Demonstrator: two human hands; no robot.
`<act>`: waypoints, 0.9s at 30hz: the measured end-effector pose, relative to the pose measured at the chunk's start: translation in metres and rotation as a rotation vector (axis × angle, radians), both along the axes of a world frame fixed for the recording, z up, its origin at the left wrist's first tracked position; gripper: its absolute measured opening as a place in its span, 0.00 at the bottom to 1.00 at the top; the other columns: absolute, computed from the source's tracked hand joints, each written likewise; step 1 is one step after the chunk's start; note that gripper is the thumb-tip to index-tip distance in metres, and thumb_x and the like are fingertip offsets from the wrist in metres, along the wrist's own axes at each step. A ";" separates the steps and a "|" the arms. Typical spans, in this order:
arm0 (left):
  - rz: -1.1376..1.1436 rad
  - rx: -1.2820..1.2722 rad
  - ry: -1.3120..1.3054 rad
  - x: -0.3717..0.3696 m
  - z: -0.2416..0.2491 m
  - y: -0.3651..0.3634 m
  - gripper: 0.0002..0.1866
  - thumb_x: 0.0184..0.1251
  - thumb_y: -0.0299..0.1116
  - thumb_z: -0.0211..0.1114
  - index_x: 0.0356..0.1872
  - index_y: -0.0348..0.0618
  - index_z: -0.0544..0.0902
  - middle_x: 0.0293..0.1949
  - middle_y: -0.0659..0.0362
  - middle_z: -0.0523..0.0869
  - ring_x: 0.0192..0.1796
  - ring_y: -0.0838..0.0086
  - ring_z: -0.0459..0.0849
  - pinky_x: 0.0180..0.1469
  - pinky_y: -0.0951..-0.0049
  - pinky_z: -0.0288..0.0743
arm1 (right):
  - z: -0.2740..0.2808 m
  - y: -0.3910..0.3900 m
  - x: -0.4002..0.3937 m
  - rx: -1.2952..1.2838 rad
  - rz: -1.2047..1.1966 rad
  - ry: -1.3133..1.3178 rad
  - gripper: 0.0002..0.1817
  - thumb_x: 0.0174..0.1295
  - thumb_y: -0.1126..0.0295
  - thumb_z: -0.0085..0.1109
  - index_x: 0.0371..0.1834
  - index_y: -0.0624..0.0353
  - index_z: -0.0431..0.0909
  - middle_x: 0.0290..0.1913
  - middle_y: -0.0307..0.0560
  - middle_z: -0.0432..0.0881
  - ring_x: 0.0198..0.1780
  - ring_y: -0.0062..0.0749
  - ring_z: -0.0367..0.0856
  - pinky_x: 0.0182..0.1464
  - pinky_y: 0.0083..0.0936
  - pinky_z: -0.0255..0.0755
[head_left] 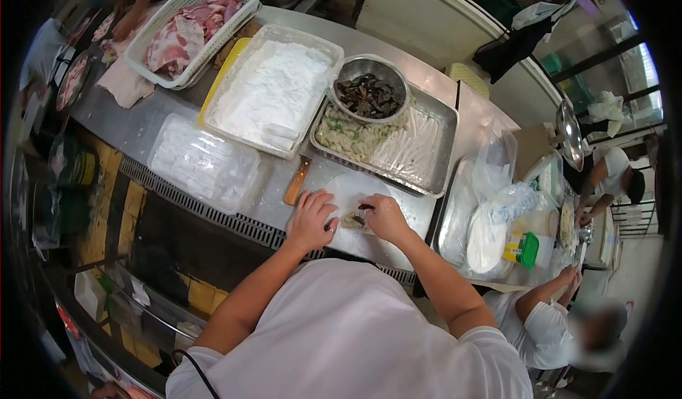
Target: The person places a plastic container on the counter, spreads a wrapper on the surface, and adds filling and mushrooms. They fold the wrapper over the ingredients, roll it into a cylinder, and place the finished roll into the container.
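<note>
Your right hand (386, 218) has its fingertips closed on a dark piece (365, 206), just above a small mound of pale filling (348, 220). The mound lies between your two hands, right at the right fingertips and on their left side, so the right hand is the nearer one. Its long axis seems to run roughly left to right, though your fingers cover part of it. It sits toward your body's side of a thin, pale round sheet (348, 184), which is flat on the metal desk (275, 179).

Your left hand (310, 218) rests palm down at the sheet's left side, fingers spread and bent. A dark spot shows by its thumb — you cannot tell from here whether that hand grips anything.

Beyond the sheet is a metal tray (447, 139) with green-flecked filling on its left and white strips on its right. A steel bowl (405, 102) of dark pieces stands over the tray's far left part. Left of these, a white tub (210, 124) holds white powder, with a few pale rolls at its near right corner. A clear plastic box (202, 163) with pale contents is nearer you, and a wooden handle (297, 181) lies just beyond your left fingers.
</note>
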State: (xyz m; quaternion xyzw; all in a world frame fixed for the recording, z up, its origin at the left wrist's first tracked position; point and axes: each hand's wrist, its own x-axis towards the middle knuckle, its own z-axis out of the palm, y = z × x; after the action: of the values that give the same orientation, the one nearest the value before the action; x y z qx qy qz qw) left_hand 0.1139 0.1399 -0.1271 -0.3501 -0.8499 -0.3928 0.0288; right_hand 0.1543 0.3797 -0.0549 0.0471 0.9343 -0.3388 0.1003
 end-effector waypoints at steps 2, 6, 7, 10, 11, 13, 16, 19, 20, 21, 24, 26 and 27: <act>-0.004 0.004 0.000 0.000 0.001 0.000 0.16 0.61 0.32 0.77 0.51 0.44 0.89 0.65 0.53 0.85 0.76 0.53 0.78 0.83 0.40 0.62 | -0.006 -0.004 0.006 -0.006 -0.003 0.057 0.17 0.62 0.78 0.64 0.53 0.64 0.93 0.47 0.64 0.91 0.48 0.62 0.90 0.56 0.46 0.85; -0.017 0.001 0.004 -0.001 0.000 -0.001 0.17 0.61 0.32 0.77 0.51 0.43 0.89 0.65 0.52 0.85 0.76 0.52 0.77 0.82 0.40 0.62 | -0.004 -0.020 0.025 0.163 0.118 -0.001 0.17 0.63 0.77 0.64 0.53 0.62 0.93 0.45 0.64 0.92 0.48 0.62 0.91 0.56 0.49 0.85; -0.018 0.001 0.007 -0.001 0.001 -0.001 0.17 0.61 0.32 0.77 0.51 0.43 0.89 0.65 0.52 0.85 0.76 0.52 0.77 0.82 0.40 0.62 | 0.007 -0.026 0.027 0.193 0.089 -0.057 0.14 0.63 0.74 0.66 0.51 0.62 0.92 0.45 0.65 0.91 0.48 0.62 0.90 0.54 0.52 0.83; -0.018 0.008 0.017 -0.001 0.000 -0.001 0.18 0.61 0.32 0.77 0.52 0.43 0.88 0.66 0.51 0.84 0.76 0.52 0.77 0.82 0.39 0.61 | 0.003 -0.028 0.036 0.171 0.049 0.082 0.14 0.62 0.73 0.67 0.51 0.62 0.91 0.44 0.62 0.92 0.49 0.61 0.90 0.57 0.50 0.81; -0.019 0.012 0.021 -0.001 0.000 -0.001 0.18 0.61 0.32 0.77 0.52 0.43 0.88 0.66 0.51 0.84 0.76 0.51 0.77 0.82 0.39 0.61 | 0.001 -0.030 0.039 0.204 0.050 0.111 0.13 0.62 0.73 0.67 0.50 0.62 0.90 0.44 0.61 0.92 0.49 0.60 0.89 0.58 0.50 0.81; -0.028 0.016 0.022 -0.001 -0.002 -0.001 0.18 0.61 0.32 0.77 0.52 0.43 0.88 0.65 0.51 0.84 0.76 0.51 0.77 0.83 0.39 0.61 | -0.009 -0.030 0.043 0.273 0.052 0.171 0.11 0.63 0.73 0.67 0.47 0.61 0.90 0.42 0.59 0.92 0.50 0.59 0.88 0.59 0.49 0.79; -0.033 0.010 0.024 -0.001 -0.003 -0.001 0.18 0.61 0.32 0.77 0.52 0.43 0.88 0.65 0.51 0.84 0.76 0.51 0.77 0.83 0.38 0.61 | -0.017 -0.029 0.046 0.288 0.119 0.203 0.07 0.63 0.74 0.68 0.42 0.60 0.89 0.40 0.57 0.90 0.49 0.57 0.86 0.58 0.49 0.79; -0.031 0.003 0.024 -0.002 -0.005 -0.001 0.17 0.62 0.33 0.76 0.52 0.42 0.88 0.66 0.51 0.84 0.76 0.52 0.76 0.84 0.39 0.60 | -0.017 -0.031 0.050 0.237 0.024 0.240 0.03 0.62 0.74 0.68 0.37 0.59 0.89 0.37 0.55 0.87 0.47 0.57 0.84 0.56 0.49 0.79; -0.032 0.001 0.022 -0.001 -0.005 -0.001 0.17 0.63 0.34 0.75 0.52 0.42 0.88 0.66 0.51 0.84 0.77 0.53 0.76 0.84 0.40 0.59 | -0.016 -0.030 0.051 0.251 0.019 0.243 0.03 0.61 0.74 0.70 0.36 0.60 0.89 0.37 0.54 0.86 0.46 0.57 0.84 0.54 0.49 0.79; -0.031 0.002 0.023 -0.001 -0.004 0.000 0.17 0.63 0.34 0.75 0.51 0.42 0.88 0.66 0.51 0.84 0.77 0.53 0.76 0.84 0.40 0.59 | -0.016 -0.028 0.051 0.265 0.014 0.245 0.03 0.60 0.74 0.72 0.35 0.60 0.89 0.37 0.54 0.85 0.46 0.56 0.84 0.53 0.50 0.80; -0.033 0.002 0.022 -0.001 0.000 -0.001 0.17 0.62 0.33 0.75 0.51 0.42 0.88 0.66 0.51 0.84 0.76 0.53 0.77 0.84 0.40 0.59 | -0.020 -0.030 0.054 0.273 -0.006 0.282 0.04 0.60 0.73 0.74 0.33 0.61 0.89 0.36 0.53 0.83 0.46 0.56 0.83 0.51 0.50 0.80; -0.035 0.000 0.014 -0.001 0.001 0.000 0.17 0.62 0.33 0.75 0.52 0.41 0.88 0.66 0.51 0.84 0.76 0.53 0.77 0.84 0.39 0.59 | -0.027 -0.031 0.057 0.280 -0.017 0.310 0.04 0.60 0.73 0.73 0.33 0.61 0.90 0.36 0.53 0.84 0.45 0.57 0.83 0.50 0.50 0.80; -0.038 0.002 0.003 -0.001 0.000 0.000 0.18 0.63 0.33 0.75 0.52 0.41 0.88 0.66 0.50 0.84 0.76 0.51 0.77 0.84 0.41 0.60 | -0.029 -0.032 0.058 0.289 -0.022 0.320 0.04 0.60 0.73 0.72 0.35 0.61 0.91 0.36 0.53 0.84 0.45 0.57 0.84 0.50 0.50 0.81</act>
State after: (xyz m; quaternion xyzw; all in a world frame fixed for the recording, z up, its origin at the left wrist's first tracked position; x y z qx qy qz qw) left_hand 0.1129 0.1397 -0.1267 -0.3666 -0.8428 -0.3934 0.0229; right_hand 0.2124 0.3473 -0.0836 0.0166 0.9766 -0.2054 -0.0607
